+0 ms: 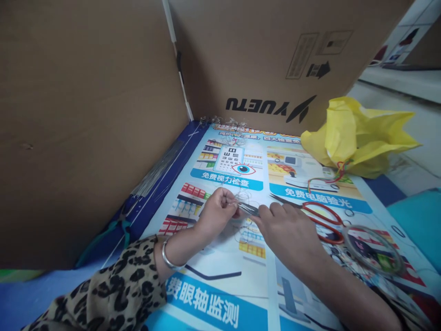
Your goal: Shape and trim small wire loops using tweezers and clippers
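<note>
My left hand (220, 209) is closed in a pinch near the middle of the printed poster (220, 257), on a thin wire (245, 195) that forms fine loops. From the right, my right hand (287, 225) wraps round pliers (247, 208). Their silver jaws point left and meet the wire at my left fingertips. The handles are hidden under my right hand. More faint loops of wire lie just below the jaws. Beside my right hand rest scissors with red handles (325, 223), their dark blades partly behind my knuckles.
A tall cardboard box (262, 55) walls in the left and back. Teal-handled pliers (113, 230) and a bundle of straight wires (160, 170) lie at left. Tangled wire (234, 124) is at the back. To the right are a clear ring-shaped roll (396, 262) and a yellow bag (358, 138).
</note>
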Demonstrator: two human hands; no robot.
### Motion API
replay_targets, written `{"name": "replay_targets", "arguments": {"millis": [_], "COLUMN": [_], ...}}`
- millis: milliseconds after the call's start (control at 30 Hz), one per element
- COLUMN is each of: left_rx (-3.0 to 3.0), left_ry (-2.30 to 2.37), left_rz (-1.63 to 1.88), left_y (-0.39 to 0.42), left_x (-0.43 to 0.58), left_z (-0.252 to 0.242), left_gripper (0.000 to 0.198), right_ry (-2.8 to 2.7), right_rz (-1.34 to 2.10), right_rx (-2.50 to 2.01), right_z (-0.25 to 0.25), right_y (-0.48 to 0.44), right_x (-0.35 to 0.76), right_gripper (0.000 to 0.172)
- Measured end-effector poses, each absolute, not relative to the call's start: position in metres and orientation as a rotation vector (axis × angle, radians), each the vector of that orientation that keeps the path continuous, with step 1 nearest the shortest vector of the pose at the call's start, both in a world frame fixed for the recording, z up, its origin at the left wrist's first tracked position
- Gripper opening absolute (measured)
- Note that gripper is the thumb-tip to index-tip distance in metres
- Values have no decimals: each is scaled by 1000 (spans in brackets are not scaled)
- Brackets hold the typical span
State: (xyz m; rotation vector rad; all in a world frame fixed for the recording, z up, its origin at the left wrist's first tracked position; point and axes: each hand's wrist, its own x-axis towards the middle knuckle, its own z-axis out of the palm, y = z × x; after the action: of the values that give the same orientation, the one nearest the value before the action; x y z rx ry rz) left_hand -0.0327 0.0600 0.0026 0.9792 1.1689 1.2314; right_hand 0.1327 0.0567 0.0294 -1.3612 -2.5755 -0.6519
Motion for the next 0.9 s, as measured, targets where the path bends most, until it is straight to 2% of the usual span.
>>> {"name": "replay_targets", "arguments": {"millis": [333, 900], "left_rx": [969, 955], "left_ry": [1154, 1213], "left_rz": [1288, 1315], "left_y": [59, 59], "left_x": [-28, -24], "left_z": [-3, -4], "left_gripper": [17, 17], "right_ry": [-2617, -2602], "right_rz": [-600, -709], "right_rx": [-1397, -1380], "right_z": [26, 25], "right_y": [56, 52], "right_x": [133, 127], "right_gripper": [26, 15]}}
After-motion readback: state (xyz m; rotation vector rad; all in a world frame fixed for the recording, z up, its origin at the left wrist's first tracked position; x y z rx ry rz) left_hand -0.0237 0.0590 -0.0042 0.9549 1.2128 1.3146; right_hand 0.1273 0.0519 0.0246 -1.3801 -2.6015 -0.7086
